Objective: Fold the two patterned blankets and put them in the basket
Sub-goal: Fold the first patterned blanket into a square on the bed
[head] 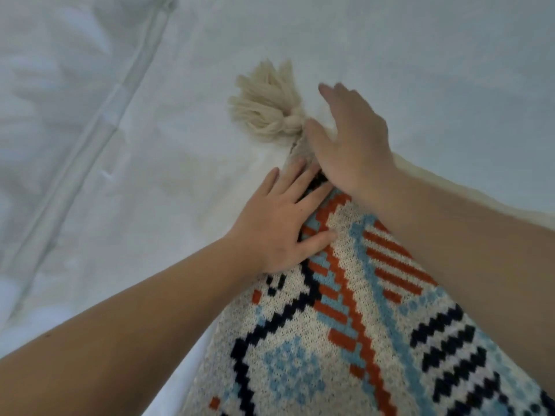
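A knitted patterned blanket in cream, light blue, orange and navy lies on a white bed, its corner pointing up and away from me. A cream tassel fans out from that corner. My left hand lies flat on the blanket's left edge near the corner, fingers spread. My right hand hovers over or rests on the corner tip just behind the tassel, fingers apart and slightly blurred. Neither hand grips anything. Only one blanket shows, and no basket is in view.
White bedding fills the rest of the frame. A seam or piped edge runs diagonally at the left, with rumpled white fabric beyond it. A cream edge of cloth shows behind my right forearm.
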Motion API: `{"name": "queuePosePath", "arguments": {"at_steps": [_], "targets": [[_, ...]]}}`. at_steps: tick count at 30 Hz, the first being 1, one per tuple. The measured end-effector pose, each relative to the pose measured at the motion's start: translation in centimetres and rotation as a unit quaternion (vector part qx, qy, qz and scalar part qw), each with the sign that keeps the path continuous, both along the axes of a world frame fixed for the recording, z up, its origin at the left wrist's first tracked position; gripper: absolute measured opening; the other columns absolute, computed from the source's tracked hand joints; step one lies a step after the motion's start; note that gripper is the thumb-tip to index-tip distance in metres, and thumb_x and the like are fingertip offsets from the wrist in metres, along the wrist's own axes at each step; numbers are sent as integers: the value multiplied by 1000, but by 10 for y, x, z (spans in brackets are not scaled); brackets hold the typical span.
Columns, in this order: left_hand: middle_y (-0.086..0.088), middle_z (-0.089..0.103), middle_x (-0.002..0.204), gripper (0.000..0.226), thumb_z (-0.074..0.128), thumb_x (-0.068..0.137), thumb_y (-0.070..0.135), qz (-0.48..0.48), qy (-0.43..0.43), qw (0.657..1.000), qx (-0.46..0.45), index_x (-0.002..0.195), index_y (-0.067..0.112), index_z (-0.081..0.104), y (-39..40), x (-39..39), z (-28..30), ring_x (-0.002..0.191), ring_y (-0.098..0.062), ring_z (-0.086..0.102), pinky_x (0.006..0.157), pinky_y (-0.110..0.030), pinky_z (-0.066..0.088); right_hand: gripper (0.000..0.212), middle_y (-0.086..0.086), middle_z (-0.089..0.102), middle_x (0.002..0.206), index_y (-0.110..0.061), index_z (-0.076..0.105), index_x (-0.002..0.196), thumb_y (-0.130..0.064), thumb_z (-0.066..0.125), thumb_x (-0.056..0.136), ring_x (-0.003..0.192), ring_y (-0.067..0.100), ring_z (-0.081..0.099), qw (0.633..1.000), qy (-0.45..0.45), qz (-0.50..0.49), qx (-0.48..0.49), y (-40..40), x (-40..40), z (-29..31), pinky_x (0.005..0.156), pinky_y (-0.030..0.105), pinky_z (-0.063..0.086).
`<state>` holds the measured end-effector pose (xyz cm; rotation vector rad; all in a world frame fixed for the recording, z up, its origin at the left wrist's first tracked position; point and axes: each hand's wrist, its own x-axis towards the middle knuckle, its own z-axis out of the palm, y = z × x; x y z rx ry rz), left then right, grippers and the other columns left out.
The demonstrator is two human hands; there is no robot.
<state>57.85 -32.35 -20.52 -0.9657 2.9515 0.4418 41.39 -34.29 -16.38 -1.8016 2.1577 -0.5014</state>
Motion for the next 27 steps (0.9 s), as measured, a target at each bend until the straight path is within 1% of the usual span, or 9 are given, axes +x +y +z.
{"name": "queuePosePath", "arguments": {"at_steps": [5, 9, 11, 13, 15, 17, 20, 23, 27], "targets": [[-11, -4, 167, 80, 10, 96, 68, -29, -73, 996, -34, 161, 21, 9, 5, 10, 0, 154, -23, -12, 125, -46, -2, 71, 2, 2, 166, -28, 7, 158, -63, 7, 97, 153, 22, -2, 976, 136, 103, 133, 64, -11, -39, 122, 46, -3], [-12, -16, 165, 84, 2, 94, 66, -13, -121, 992, -36, 159, 14, -9, 11, 14, 6, 152, -23, -21, 124, -43, -10, 69, 3, -2, 166, -24, 4, 158, -60, 9, 99, 152, 23, -7, 981, 139, 14, 131, 65, -17, -32, 121, 46, -9], [-13, -15, 165, 83, 4, 96, 62, -6, -114, 993, -33, 158, 9, -7, 15, 18, 6, 152, -24, -18, 124, -42, -9, 68, 4, 0, 166, -24, 7, 158, -59, 12, 100, 152, 24, -5, 985, 127, 53, 100, 80, -4, -30, 122, 49, -6], [-13, -14, 165, 81, 0, 97, 61, -4, -123, 992, -22, 158, 9, -8, 19, 32, 4, 152, -25, -17, 124, -41, -9, 72, 4, -12, 164, -27, -7, 157, -66, 3, 97, 151, 25, -13, 970, 171, 94, 145, 103, -11, -37, 121, 51, -8], [-12, -19, 163, 79, -5, 97, 63, 3, -159, 987, -28, 155, 11, -16, 21, 50, 2, 150, -25, -22, 122, -41, -12, 77, 2, -23, 162, -30, -21, 153, -74, -9, 90, 148, 25, -21, 958, 201, 42, 198, 123, -47, -42, 121, 50, -10], [-11, -22, 162, 78, -9, 95, 63, 27, -194, 980, -31, 153, 12, -23, 23, 63, 7, 148, -25, -26, 121, -41, -15, 85, 1, -21, 163, -31, -19, 154, -79, -14, 83, 149, 23, -21, 954, 207, -49, 212, 144, -81, -38, 121, 50, -9], [-10, -19, 164, 75, -7, 95, 57, 67, -138, 988, -35, 154, 11, -19, 36, 42, 22, 150, -23, -23, 121, -40, -15, 89, 1, -28, 161, -28, -19, 154, -80, -5, 84, 147, 21, -27, 962, 169, -99, 189, 171, -77, -24, 121, 47, -12], [-3, -15, 164, 71, 9, 102, 53, 27, -17, 999, 3, 158, 13, -7, 75, 4, 26, 153, -18, -17, 123, -37, -9, 82, -1, -31, 159, -29, -20, 154, -76, -1, 89, 146, 21, -30, 971, 139, -17, 194, 192, -47, -28, 119, 47, -18], [-6, 2, 168, 71, 12, 104, 58, -19, -107, 994, 1, 160, 17, -1, 109, 42, -4, 154, -16, -9, 123, -38, -1, 85, -1, -18, 164, -29, -12, 157, -78, -5, 88, 150, 18, -19, 959, 154, -96, 220, 245, -98, -40, 122, 45, -10]]}}
